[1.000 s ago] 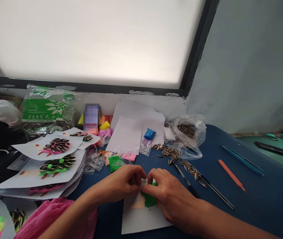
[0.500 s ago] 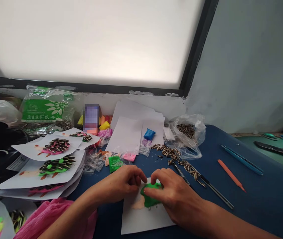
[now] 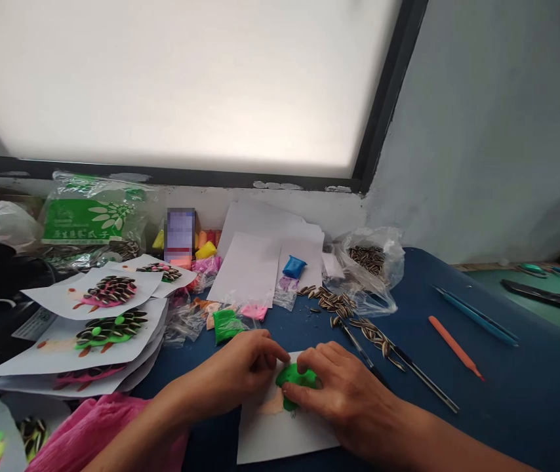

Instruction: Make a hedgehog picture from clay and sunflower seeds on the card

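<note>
A flattened piece of green modelling clay [image 3: 296, 376] lies on a small white sheet of paper [image 3: 275, 446] in front of me. Beside it on the left is a peach-coloured snout shape [image 3: 274, 402], with a small drawn foot below the clay. My right hand [image 3: 334, 387] is over the clay, its thumb and bent index finger touching it from both sides and hiding its right part. At the sheet's upper left, my left hand [image 3: 255, 360] is curled, index fingertip near the clay's edge; what is under its fingers is hidden.
Finished seed hedgehog pictures [image 3: 110, 292] are stacked at left, above pink crepe paper [image 3: 98, 436]. Behind the hands are a green clay packet [image 3: 228, 324], blank paper sheets [image 3: 245, 269] and loose sunflower seeds [image 3: 332, 300]. Pens [image 3: 427, 377] and an orange tool [image 3: 454, 346] lie at right.
My right hand has shifted slightly across the green clay, with the thumb lower and covering more of its bottom edge. My left hand has barely moved.
</note>
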{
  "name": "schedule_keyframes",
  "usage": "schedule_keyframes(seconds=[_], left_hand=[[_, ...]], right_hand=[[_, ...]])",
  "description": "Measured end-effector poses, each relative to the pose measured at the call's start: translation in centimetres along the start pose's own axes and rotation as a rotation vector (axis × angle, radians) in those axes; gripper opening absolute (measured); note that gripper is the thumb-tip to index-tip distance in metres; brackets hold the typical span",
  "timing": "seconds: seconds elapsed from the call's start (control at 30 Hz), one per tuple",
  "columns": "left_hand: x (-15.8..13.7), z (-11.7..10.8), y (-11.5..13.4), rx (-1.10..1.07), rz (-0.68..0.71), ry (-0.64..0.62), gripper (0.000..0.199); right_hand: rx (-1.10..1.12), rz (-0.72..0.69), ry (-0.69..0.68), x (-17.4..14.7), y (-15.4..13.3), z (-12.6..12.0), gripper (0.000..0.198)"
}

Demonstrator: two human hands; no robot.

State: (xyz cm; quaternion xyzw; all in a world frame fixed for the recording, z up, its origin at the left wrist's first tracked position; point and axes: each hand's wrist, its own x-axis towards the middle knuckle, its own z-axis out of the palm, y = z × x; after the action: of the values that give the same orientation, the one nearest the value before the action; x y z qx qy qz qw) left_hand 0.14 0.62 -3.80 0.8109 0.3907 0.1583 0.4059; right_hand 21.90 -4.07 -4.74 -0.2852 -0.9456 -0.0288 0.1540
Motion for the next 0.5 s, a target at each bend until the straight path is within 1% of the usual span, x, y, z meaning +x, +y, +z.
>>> schedule_keyframes(seconds=[0.23,0.4,0.5], left_hand=[[0.14,0.15,-0.02,-0.013,-0.011,-0.013,0.045],[0.08,-0.10,0.52,0.008,-0.006,-0.031,0.046],[0.02,-0.24,0.79,0.034,-0.001,-0.049,0.045]], right_hand=[[0.019,0.020,0.018,-0.34,0.05,0.09,0.030],[-0.048,-0.008,-0.029,-0.39,-0.09,-0.16,0.032],[-0.050,0.003,-0.037,-0.48,-0.30,-0.08,0.030]])
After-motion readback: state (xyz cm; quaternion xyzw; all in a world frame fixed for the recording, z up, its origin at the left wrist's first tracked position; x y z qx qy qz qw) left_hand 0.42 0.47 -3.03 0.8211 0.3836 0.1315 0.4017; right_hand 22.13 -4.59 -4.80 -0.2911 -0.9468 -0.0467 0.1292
